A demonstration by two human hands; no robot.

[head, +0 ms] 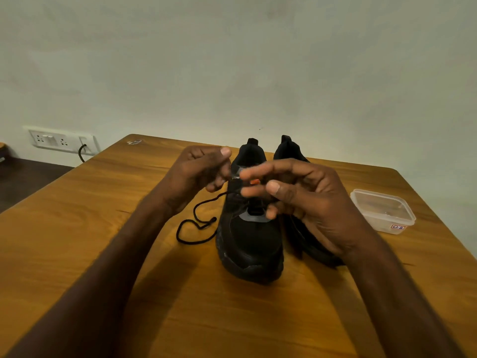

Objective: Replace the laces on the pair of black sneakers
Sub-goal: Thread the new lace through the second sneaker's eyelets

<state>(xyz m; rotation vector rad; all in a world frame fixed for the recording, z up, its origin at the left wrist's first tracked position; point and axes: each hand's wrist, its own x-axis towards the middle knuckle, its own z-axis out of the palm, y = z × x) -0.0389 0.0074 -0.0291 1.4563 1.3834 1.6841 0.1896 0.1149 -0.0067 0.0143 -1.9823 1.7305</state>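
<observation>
Two black sneakers stand side by side on the wooden table [103,249], toes toward me. The left sneaker [249,244] has a grey patch and an orange tab near its tongue. The right sneaker [304,239] is partly hidden behind my right hand. A black lace [197,223] runs from the left sneaker's eyelets and loops loosely on the table to its left. My left hand [198,174] is closed beside the left sneaker's collar, pinching the lace. My right hand [302,195] hovers over the sneakers' throats with blurred fingers spread, holding nothing that I can see.
A clear plastic tub [384,210] with a red-edged label sits on the table at the right, near the edge. A wall socket panel [62,140] with a plugged black cable is at the left, beyond the table's far corner. A plain wall stands behind.
</observation>
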